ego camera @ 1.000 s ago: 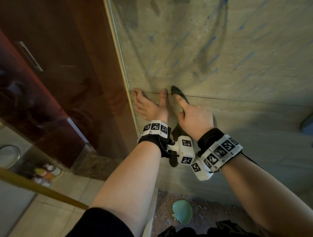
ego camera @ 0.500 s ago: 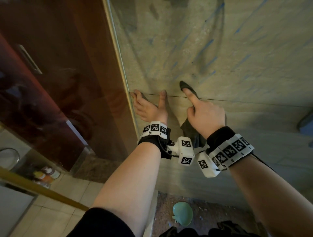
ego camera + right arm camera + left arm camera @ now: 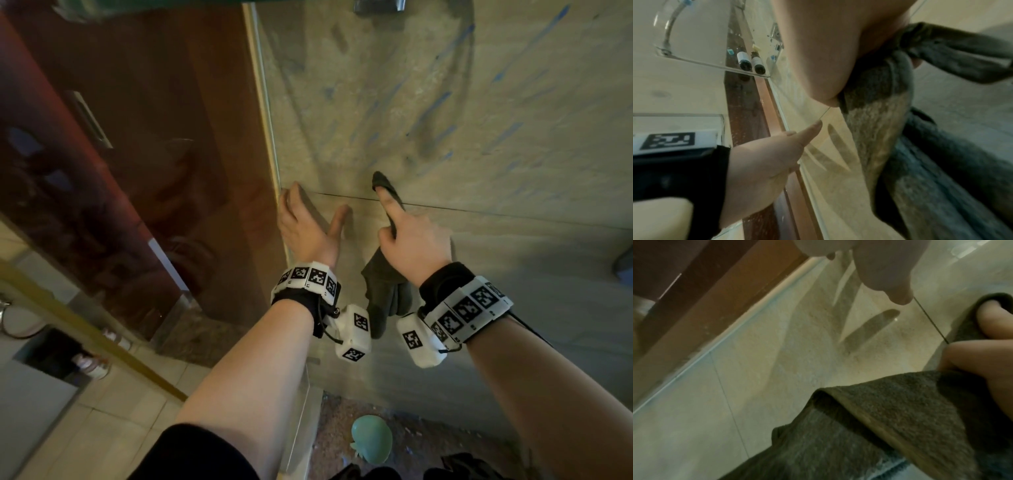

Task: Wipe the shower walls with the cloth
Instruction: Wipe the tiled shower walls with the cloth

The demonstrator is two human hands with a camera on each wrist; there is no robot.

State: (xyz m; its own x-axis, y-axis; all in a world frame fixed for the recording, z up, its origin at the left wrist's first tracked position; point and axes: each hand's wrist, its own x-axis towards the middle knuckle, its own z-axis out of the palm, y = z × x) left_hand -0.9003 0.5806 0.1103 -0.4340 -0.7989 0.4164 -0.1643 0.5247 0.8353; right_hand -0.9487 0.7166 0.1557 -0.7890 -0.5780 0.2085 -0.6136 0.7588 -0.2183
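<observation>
The beige shower wall (image 3: pixel 479 137) has blue streaks and a thin horizontal grout line. My right hand (image 3: pixel 394 219) grips a dark grey cloth (image 3: pixel 383 294). Its index finger is stretched out and presses the cloth's tip (image 3: pixel 378 178) on the grout line, while the rest of the cloth hangs below the palm. In the right wrist view the cloth (image 3: pixel 879 121) is bunched under the palm (image 3: pixel 828 48). My left hand (image 3: pixel 308 222) lies flat on the wall beside the glass edge, fingers spread, holding nothing. The left wrist view shows the cloth (image 3: pixel 900 418) and the wall (image 3: pixel 777 369).
A reddish-brown glass panel (image 3: pixel 154 154) stands left of the wall behind a pale edge strip (image 3: pixel 267 120). A green object (image 3: pixel 371 442) lies on the shower floor. Bottles (image 3: pixel 92 363) sit beyond a gold bar (image 3: pixel 85 329). A metal fitting (image 3: pixel 376 5) is at the top.
My right hand has slid to the right along the grout line with the cloth under its index finger. The left hand has stayed flat on the wall.
</observation>
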